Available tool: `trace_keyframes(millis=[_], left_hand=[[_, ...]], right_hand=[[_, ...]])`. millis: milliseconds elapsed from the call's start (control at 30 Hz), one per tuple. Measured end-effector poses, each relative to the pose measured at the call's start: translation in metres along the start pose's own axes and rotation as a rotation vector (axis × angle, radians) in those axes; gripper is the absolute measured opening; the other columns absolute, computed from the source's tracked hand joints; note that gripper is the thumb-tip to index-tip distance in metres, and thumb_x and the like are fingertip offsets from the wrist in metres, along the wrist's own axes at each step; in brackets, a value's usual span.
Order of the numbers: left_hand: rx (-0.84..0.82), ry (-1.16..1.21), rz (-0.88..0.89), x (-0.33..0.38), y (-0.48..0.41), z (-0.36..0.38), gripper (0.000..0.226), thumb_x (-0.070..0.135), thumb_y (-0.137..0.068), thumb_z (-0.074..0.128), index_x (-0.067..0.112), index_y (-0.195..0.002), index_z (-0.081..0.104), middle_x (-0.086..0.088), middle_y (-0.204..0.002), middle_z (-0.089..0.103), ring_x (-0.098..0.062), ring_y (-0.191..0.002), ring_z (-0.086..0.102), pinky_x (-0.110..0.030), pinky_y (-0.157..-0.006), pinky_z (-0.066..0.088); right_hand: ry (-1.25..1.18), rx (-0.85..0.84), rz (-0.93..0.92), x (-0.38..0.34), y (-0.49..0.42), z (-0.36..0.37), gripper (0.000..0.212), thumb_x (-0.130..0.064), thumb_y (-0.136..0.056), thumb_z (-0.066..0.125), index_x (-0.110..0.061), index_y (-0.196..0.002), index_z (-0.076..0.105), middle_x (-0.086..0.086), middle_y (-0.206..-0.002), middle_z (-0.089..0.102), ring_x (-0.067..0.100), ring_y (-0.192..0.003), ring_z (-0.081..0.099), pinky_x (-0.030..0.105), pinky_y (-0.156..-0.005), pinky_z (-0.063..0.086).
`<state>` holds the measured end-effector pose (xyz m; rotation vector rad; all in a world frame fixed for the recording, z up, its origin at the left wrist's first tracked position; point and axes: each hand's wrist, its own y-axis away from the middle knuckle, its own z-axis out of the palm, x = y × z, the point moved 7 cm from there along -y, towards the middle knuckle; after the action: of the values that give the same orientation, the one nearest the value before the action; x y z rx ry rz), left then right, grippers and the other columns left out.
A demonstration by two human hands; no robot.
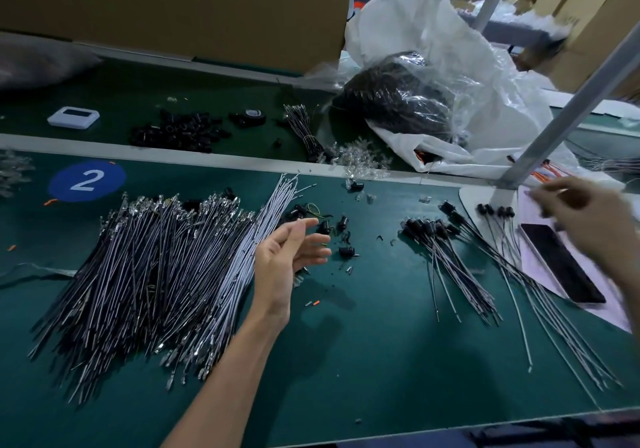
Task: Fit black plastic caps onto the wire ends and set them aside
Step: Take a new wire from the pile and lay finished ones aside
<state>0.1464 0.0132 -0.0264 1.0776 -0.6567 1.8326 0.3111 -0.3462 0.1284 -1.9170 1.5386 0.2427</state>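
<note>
- Wire stock (156,274): large fanned heap of thin grey and black insulated wires at left on the green mat (346,378); long axes run from near-left to far-right, with bright crimped metal terminals mostly at the far ends
- Left hand (287,257): hovers at the right edge of the heap, palm turned right, fingers spread and loosely bent, holding nothing; the fingertips point right
- Loose caps (346,251): short, glossy black plastic barrels scattered just right of and beyond the left fingertips; the left hand is clearly the nearer one, so it is judged best placed to collect the next wire and cap
- Capped wires (450,264): finished bundle right of centre, black caps clustered at the far end, thin tails trailing toward near-right; this is judged to be the set-aside zone
- Phone (562,264): flat dark slab lying on a pale sheet (602,316), just right of the bundle
- Right hand (588,219): far right, above the phone, motion-blurred; the fingers appear bent, but whether they pinch anything cannot be determined
</note>
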Motion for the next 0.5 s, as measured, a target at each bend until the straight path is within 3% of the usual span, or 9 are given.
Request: trace_keyframes(millis=[133,167,233,267,367,500], left_hand=[[0.080,-0.058,0.063,0.003,0.000,-0.007,0.015,0.010,-0.096,0.057,0.012,-0.102,0.071,-0.011,-0.089,0.075,-0.022,-0.073,0.071,-0.026,-0.064,0.057],[0.107,-0.076,0.088,0.005,0.001,-0.009,0.018,0.004,-0.095,0.056,0.011,-0.104,0.070,-0.010,-0.091,0.075,-0.021,-0.074,0.071,-0.025,-0.064,0.057],[0.169,-0.124,0.143,0.011,0.002,-0.015,0.025,-0.003,-0.094,0.056,0.014,-0.105,0.069,-0.006,-0.093,0.075,-0.019,-0.076,0.071,-0.024,-0.065,0.057],[0.202,-0.161,0.167,0.014,0.003,-0.017,0.028,-0.005,-0.093,0.056,0.017,-0.105,0.069,-0.003,-0.093,0.075,-0.018,-0.077,0.071,-0.023,-0.066,0.057],[0.304,-0.347,0.211,0.022,0.007,-0.025,0.034,-0.005,-0.091,0.059,0.026,-0.104,0.068,0.009,-0.090,0.074,-0.009,-0.080,0.070,-0.017,-0.066,0.055],[0.451,-0.735,0.327,0.046,0.014,-0.035,0.029,0.003,-0.089,0.065,0.022,-0.109,0.068,0.016,-0.092,0.069,-0.003,-0.079,0.064,-0.010,-0.063,0.047]], right_hand=[[0.167,-0.258,0.067,0.006,0.014,0.099,0.038,-0.032,-0.097,0.055,-0.008,-0.127,0.061,0.019,-0.116,0.067,0.031,-0.096,0.065,0.042,-0.086,0.053],[0.183,-0.263,0.066,0.002,0.018,0.110,0.039,-0.026,-0.097,0.056,-0.006,-0.130,0.059,0.020,-0.118,0.066,0.034,-0.097,0.065,0.038,-0.084,0.051],[0.174,-0.223,0.005,-0.016,0.027,0.123,0.032,-0.014,-0.094,0.062,-0.004,-0.125,0.063,0.019,-0.111,0.070,0.030,-0.083,0.067,0.027,-0.072,0.045],[0.151,-0.228,-0.048,-0.031,0.034,0.131,0.028,-0.010,-0.093,0.062,-0.005,-0.120,0.066,0.017,-0.109,0.071,0.027,-0.082,0.066,0.026,-0.075,0.046],[0.048,-0.276,-0.196,-0.077,0.059,0.156,0.022,-0.002,-0.090,0.062,-0.007,-0.109,0.072,0.012,-0.108,0.071,0.022,-0.093,0.065,0.029,-0.093,0.049],[-0.096,-0.223,-0.288,-0.121,0.090,0.169,0.020,0.003,-0.087,0.063,-0.005,-0.102,0.074,0.010,-0.107,0.067,0.026,-0.095,0.063,0.039,-0.092,0.051]])
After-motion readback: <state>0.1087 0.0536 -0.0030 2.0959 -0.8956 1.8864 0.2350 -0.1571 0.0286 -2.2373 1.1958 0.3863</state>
